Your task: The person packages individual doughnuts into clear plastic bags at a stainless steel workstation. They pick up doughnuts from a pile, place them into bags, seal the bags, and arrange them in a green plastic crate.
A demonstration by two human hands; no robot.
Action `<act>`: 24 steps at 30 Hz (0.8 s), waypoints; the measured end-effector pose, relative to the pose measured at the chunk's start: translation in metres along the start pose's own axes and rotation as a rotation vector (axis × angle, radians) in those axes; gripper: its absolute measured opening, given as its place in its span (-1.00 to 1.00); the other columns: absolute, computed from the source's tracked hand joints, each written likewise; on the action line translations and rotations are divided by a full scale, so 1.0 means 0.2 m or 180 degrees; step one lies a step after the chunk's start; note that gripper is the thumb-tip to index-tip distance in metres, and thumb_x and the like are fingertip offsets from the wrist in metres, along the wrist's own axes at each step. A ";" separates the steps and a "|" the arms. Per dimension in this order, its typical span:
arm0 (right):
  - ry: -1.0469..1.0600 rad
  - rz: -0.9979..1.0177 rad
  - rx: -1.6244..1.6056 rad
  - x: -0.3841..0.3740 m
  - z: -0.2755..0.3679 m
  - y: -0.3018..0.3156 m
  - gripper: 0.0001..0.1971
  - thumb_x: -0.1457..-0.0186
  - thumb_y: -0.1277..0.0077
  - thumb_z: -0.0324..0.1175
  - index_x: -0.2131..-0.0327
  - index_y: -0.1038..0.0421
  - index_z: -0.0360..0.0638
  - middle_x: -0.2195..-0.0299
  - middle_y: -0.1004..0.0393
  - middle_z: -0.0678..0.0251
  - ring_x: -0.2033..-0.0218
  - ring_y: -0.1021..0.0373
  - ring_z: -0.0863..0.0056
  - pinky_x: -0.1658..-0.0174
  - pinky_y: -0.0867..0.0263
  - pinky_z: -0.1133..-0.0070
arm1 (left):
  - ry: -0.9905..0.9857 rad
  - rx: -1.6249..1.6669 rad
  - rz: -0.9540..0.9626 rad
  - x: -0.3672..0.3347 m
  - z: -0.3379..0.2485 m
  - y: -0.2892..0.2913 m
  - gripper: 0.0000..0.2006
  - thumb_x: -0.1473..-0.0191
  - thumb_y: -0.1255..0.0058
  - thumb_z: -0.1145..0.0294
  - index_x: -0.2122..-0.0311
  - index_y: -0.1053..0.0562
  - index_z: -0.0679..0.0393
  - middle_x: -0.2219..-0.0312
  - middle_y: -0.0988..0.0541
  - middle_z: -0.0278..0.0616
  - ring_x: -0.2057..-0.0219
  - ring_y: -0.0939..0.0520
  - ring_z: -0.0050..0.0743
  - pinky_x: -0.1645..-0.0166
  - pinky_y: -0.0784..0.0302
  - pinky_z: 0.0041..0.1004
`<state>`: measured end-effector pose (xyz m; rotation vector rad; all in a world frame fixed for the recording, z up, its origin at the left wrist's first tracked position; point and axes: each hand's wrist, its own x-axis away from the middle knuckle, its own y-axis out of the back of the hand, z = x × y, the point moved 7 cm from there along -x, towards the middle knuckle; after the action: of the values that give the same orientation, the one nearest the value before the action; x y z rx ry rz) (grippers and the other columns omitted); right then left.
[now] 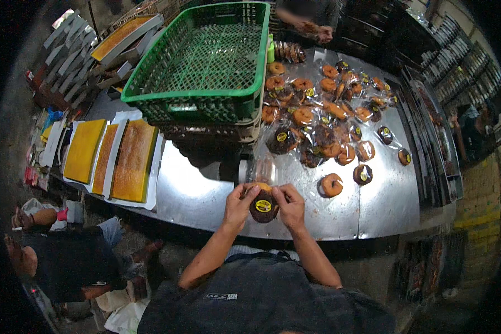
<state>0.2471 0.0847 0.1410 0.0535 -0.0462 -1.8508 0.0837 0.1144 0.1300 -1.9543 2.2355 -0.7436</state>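
My left hand (239, 205) and my right hand (289, 205) pinch a dark chocolate doughnut (263, 215) with a round yellow label, held upright between them above the table's front edge. A lighter brown doughnut (259, 186) shows just behind it, between my fingertips; whether it is held or separate I cannot tell. To the right, a pile of doughnuts (328, 142) in clear plastic wrappers covers the steel table. Among the nearest ones are a plain doughnut (332, 185) and a labelled chocolate doughnut (363, 175).
A green plastic crate (192, 100) tops a stack ahead of me. Yellow and brown sheet cakes (133, 158) lie on the steel table (200, 209) at left. Another person's hands (316, 30) are at the far side; a person in dark clothes (75, 261) is at lower left.
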 end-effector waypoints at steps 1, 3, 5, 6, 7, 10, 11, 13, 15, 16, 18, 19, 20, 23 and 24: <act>0.0344 -0.0112 0.0196 0.00 0.07 -0.01 -0.74 -0.21 -0.10 -0.23 0.40 -0.52 -0.24 0.50 -0.47 0.42 0.51 -0.35 0.66 0.40 -0.27 0.62 | -0.0154 -0.0130 0.0059 0.00 -0.07 0.00 -0.75 -0.22 -0.10 0.27 0.15 -0.51 0.25 0.30 -0.59 -0.30 0.26 -0.57 -0.64 0.12 -0.49 -0.59; 0.0793 -0.0324 0.0396 0.00 0.12 -0.03 -0.72 -0.21 -0.09 -0.24 0.46 -0.52 -0.27 0.53 -0.45 0.39 0.57 -0.30 0.62 0.41 -0.24 0.62 | -0.0145 0.0072 -0.0129 -0.01 -0.08 0.07 -0.77 -0.23 -0.08 0.27 0.19 -0.52 0.25 0.33 -0.61 -0.27 0.31 -0.59 -0.62 0.15 -0.51 -0.58; 0.0015 -0.0135 0.0197 -0.01 0.08 -0.07 -0.71 -0.22 -0.08 -0.32 0.52 -0.44 -0.30 0.49 -0.44 0.37 0.49 -0.28 0.68 0.39 -0.20 0.67 | -0.0306 0.0216 -0.0049 0.00 -0.22 0.03 -0.75 -0.28 0.02 0.26 0.25 -0.53 0.26 0.35 -0.64 -0.19 0.35 -0.63 -0.58 0.20 -0.56 -0.57; -0.0363 -0.0038 0.0092 -0.01 0.07 -0.08 -0.70 -0.23 -0.07 -0.36 0.55 -0.40 -0.31 0.47 -0.43 0.36 0.45 -0.27 0.71 0.38 -0.18 0.69 | -0.0348 0.0184 0.0010 -0.01 -0.25 0.04 -0.72 -0.30 0.05 0.24 0.23 -0.51 0.28 0.31 -0.64 -0.13 0.30 -0.64 -0.51 0.15 -0.57 -0.52; -0.0602 0.0429 -0.0090 -0.04 -0.02 -0.11 -0.80 -0.24 -0.04 -0.36 0.32 -0.46 -0.35 0.34 -0.47 0.20 0.34 -0.38 0.58 0.26 -0.31 0.63 | -0.0390 0.0152 0.0070 -0.02 -0.26 0.05 -0.69 -0.31 0.09 0.21 0.20 -0.49 0.31 0.27 -0.64 -0.08 0.26 -0.65 -0.44 0.11 -0.58 -0.47; 0.1547 -0.1058 0.1049 0.08 0.30 -0.15 -0.66 -0.26 0.02 -0.34 -0.01 -0.33 -0.37 0.11 -0.44 0.05 0.13 -0.45 0.39 0.05 -0.37 0.53 | -0.0445 -0.0294 0.0057 -0.03 -0.25 0.10 -0.61 -0.36 0.22 0.16 0.17 -0.46 0.35 0.24 -0.64 0.00 0.20 -0.66 -0.34 0.05 -0.58 -0.41; 0.2330 -0.0911 0.1574 0.14 0.36 -0.19 -0.46 -0.27 0.06 -0.34 -0.24 -0.07 -0.35 -0.10 -0.30 -0.06 -0.05 -0.40 0.23 -0.11 -0.32 0.46 | -0.0508 -0.0579 0.0046 -0.02 -0.25 0.13 -0.61 -0.36 0.23 0.17 0.16 -0.46 0.36 0.23 -0.63 0.01 0.20 -0.66 -0.34 0.04 -0.57 -0.42; 0.1897 -0.0614 0.1177 0.17 0.36 -0.26 -0.41 -0.25 0.03 -0.34 -0.26 -0.04 -0.36 -0.13 -0.29 -0.09 -0.07 -0.37 0.14 -0.12 -0.29 0.40 | -0.0492 -0.1046 0.0439 0.04 -0.33 0.04 -0.67 -0.37 0.25 0.26 0.10 -0.45 0.35 0.13 -0.61 0.03 0.18 -0.65 -0.34 0.01 -0.53 -0.43; 0.0645 -0.0218 0.0380 0.18 0.27 -0.29 -0.43 -0.24 -0.01 -0.30 -0.23 -0.13 -0.40 -0.08 -0.39 -0.03 0.02 -0.44 0.24 -0.04 -0.34 0.43 | -0.0614 -0.0838 0.0869 0.07 -0.32 0.03 -0.67 -0.36 0.24 0.27 0.03 -0.42 0.34 0.06 -0.57 0.03 0.10 -0.61 -0.33 -0.04 -0.49 -0.41; 0.0169 0.0158 0.0238 0.14 0.19 -0.29 -0.46 -0.25 -0.01 -0.27 -0.19 -0.19 -0.40 -0.05 -0.42 0.01 0.05 -0.45 0.30 -0.01 -0.35 0.46 | -0.0695 -0.0727 0.1093 0.07 -0.33 0.01 -0.67 -0.36 0.23 0.28 0.00 -0.40 0.34 0.02 -0.55 0.03 0.06 -0.59 -0.32 -0.07 -0.46 -0.39; -0.0797 0.0900 -0.0059 0.09 0.04 -0.29 -0.51 -0.26 -0.02 -0.21 -0.11 -0.31 -0.40 0.01 -0.49 0.09 0.09 -0.47 0.42 0.05 -0.38 0.52 | -0.2040 -0.1737 0.0275 0.08 -0.45 -0.01 -0.70 -0.29 0.10 0.34 -0.01 -0.42 0.34 -0.04 -0.47 -0.01 -0.08 -0.47 -0.34 -0.12 -0.39 -0.35; -0.0633 0.0526 -0.0796 0.08 0.06 -0.28 -0.60 -0.27 -0.01 -0.17 0.06 -0.49 -0.37 0.07 -0.52 0.21 0.12 -0.47 0.56 0.10 -0.37 0.61 | -0.2590 -0.2479 -0.0241 0.11 -0.47 -0.02 -0.67 -0.28 0.08 0.32 -0.02 -0.41 0.35 -0.05 -0.46 0.01 -0.10 -0.44 -0.31 -0.16 -0.34 -0.33; -0.0780 0.0495 -0.1397 0.10 0.06 -0.29 -0.63 -0.28 0.01 -0.21 0.06 -0.50 -0.36 0.00 -0.47 0.19 0.04 -0.43 0.52 0.01 -0.32 0.59 | -0.3128 -0.3214 -0.0782 0.15 -0.49 -0.04 -0.64 -0.26 0.05 0.29 -0.04 -0.41 0.36 -0.06 -0.45 0.03 -0.13 -0.42 -0.27 -0.20 -0.29 -0.31; -0.0387 0.0612 -0.2270 0.03 0.13 -0.25 -0.68 -0.31 0.07 -0.27 0.07 -0.51 -0.34 -0.24 -0.23 0.11 -0.25 -0.19 0.38 -0.27 -0.09 0.47 | -0.1726 -0.2420 0.0696 0.08 -0.38 -0.07 -0.65 -0.09 -0.20 0.27 0.09 -0.53 0.28 0.11 -0.58 -0.05 0.09 -0.58 -0.37 -0.02 -0.45 -0.40; 0.0080 0.0532 -0.1355 0.01 0.16 -0.18 -0.67 -0.31 0.07 -0.27 0.03 -0.48 -0.33 -0.23 -0.23 0.11 -0.25 -0.18 0.37 -0.28 -0.09 0.45 | -0.0873 -0.2232 0.1164 0.07 -0.31 -0.07 -0.66 -0.05 -0.24 0.26 0.12 -0.56 0.26 0.15 -0.60 -0.07 0.14 -0.60 -0.40 0.02 -0.49 -0.42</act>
<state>0.2096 0.0936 0.1707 -0.2177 0.3505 -1.6587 0.0716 0.1198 0.1938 -1.6101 2.7643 0.3827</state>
